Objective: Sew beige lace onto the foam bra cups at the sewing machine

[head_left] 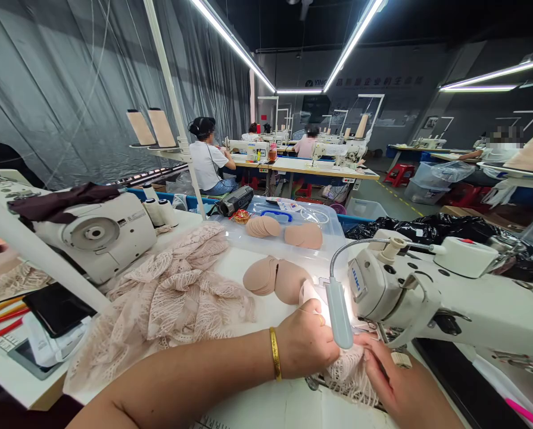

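Observation:
My left hand [308,341], with a gold bangle at the wrist, is closed on pale pink lace fabric [350,374] in front of the sewing machine [400,292]. Close to the needle area, my right hand [389,372] lies on the lace's right side, fingers extended and fairly close together. A lit grey lamp [339,316] on a bent metal neck hangs over the work and hides part of the fingertips. Beige oval pads [290,281] lie in stacks just beyond my left hand. A large heap of pink lace [177,298] spreads over the table to the left.
Behind the pads, a clear plastic box [333,229] carries more beige pads [263,226]. A second sewing machine [99,232], a white pole and a black phone [61,310] are at the left. Black plastic bags [449,229] lie behind the right machine. People sit at other machines farther off.

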`<state>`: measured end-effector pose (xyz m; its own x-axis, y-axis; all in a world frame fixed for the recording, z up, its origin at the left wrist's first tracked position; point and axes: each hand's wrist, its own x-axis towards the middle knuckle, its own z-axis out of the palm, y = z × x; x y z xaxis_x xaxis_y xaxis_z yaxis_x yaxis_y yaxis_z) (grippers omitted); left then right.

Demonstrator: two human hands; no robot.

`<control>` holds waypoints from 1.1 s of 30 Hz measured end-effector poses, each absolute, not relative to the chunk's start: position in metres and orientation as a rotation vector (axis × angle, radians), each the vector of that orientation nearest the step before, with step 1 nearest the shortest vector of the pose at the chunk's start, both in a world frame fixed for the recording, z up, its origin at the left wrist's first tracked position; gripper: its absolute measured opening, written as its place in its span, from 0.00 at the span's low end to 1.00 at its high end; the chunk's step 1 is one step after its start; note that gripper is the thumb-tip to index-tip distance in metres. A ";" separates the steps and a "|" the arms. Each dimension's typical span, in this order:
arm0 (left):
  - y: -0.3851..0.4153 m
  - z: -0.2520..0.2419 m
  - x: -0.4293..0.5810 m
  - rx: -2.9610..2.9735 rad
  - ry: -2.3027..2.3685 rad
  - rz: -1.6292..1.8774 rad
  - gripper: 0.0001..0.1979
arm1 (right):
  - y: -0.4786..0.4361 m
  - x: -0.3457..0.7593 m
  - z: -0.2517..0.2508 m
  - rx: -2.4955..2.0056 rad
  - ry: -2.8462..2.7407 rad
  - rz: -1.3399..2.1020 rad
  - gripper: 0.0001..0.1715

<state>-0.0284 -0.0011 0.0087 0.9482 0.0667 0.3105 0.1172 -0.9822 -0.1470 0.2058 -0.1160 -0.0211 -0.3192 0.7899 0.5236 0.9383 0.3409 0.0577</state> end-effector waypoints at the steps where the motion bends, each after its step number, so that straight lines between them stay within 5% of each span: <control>1: -0.002 0.009 -0.028 -2.933 -0.145 -0.469 0.07 | -0.115 0.207 -0.022 -1.520 -2.195 -0.522 0.19; 12: 0.000 0.022 -0.036 -3.086 -0.128 -0.355 0.06 | -0.123 0.198 -0.017 -1.500 -2.144 -0.518 0.17; 22: -0.010 0.037 -0.045 -3.197 -0.597 -0.072 0.17 | -0.122 0.171 0.007 -1.219 -2.213 -0.608 0.16; 29: -0.013 0.050 -0.051 -3.194 -0.541 0.099 0.25 | -0.119 0.221 -0.015 -1.601 -2.155 -0.990 0.30; 33: -0.021 0.044 -0.044 -3.217 -0.683 0.074 0.31 | -0.123 0.208 -0.003 -1.488 -2.180 -1.030 0.21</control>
<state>-0.0444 -0.0210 0.0442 0.9133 0.4006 -0.0743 0.4072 -0.9034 0.1345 0.2082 -0.1232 -0.0029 -0.4145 0.6787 0.6063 0.8994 0.2038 0.3867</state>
